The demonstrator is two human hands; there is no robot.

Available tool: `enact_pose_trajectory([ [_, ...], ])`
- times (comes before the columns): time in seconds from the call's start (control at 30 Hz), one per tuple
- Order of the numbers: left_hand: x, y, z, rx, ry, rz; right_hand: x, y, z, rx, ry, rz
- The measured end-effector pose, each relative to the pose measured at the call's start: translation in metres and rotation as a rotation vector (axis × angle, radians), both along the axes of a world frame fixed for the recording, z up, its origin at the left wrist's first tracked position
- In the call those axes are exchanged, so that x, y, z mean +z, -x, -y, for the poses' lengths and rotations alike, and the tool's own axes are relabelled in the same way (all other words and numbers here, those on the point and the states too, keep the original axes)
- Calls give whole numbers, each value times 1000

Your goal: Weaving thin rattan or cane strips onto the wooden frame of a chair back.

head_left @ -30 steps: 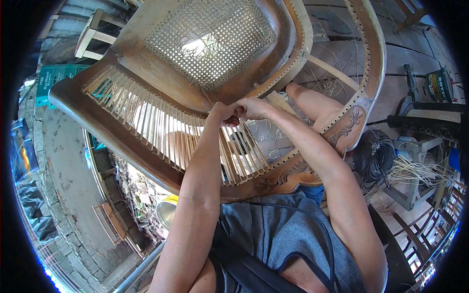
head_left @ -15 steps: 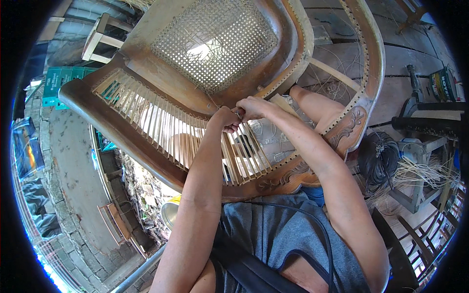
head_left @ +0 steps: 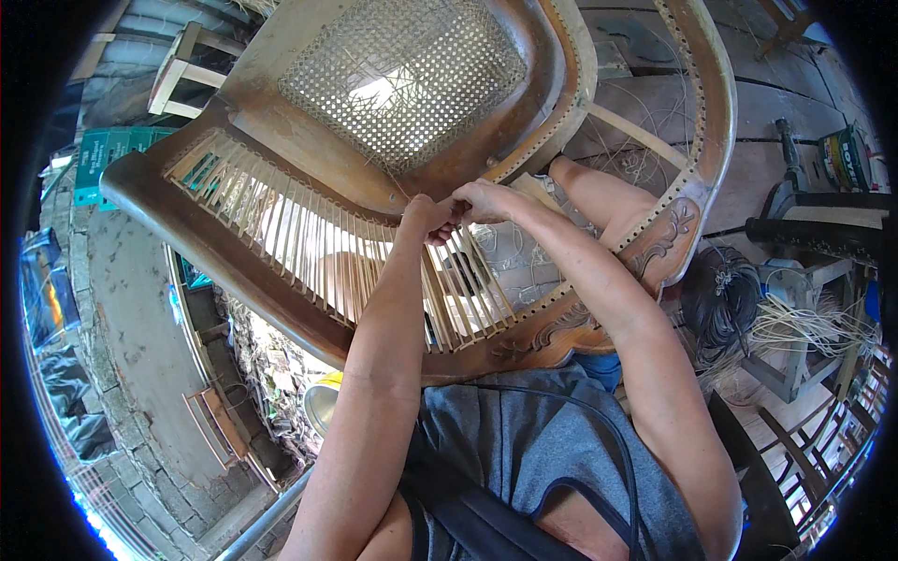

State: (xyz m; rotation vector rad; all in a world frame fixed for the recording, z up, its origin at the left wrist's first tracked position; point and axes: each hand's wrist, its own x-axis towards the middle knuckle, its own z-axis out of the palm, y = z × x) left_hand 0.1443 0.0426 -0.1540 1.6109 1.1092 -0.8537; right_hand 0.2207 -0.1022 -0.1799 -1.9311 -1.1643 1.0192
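Left hand [head_left: 426, 217]: fingers still pinched on cane strands [head_left: 337, 248] at seat's back rail
Right hand [head_left: 482, 198]: stays closed, touching left
Chair frame [head_left: 234, 271]: shifted slightly right

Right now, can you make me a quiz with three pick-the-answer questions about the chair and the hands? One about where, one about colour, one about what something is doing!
1. Where do the two hands meet?
A. On the far rail of the seat frame, by the chair back
B. On the metal bowl
C. On the green crate

2. What colour is the chair's wood?
A. White
B. Blue
C. Brown

3. How is the seat opening filled?
A. With a cushion
B. With pale strands running one way, gaps between them
C. With nothing at all

Answers:
1. A: the left hand and right hand touch together at the seat frame's far rail, below the woven chair back.
2. C: the chair frame is dark brown.
3. B: pale cane strands run side by side across the seat, and things below show through.
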Motion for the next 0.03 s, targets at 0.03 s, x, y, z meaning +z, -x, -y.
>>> enact_pose_trajectory([
  [0.03, 3, 1, 0, -11, -42, 6, 10, 0, 0, -39, 6, 12],
])
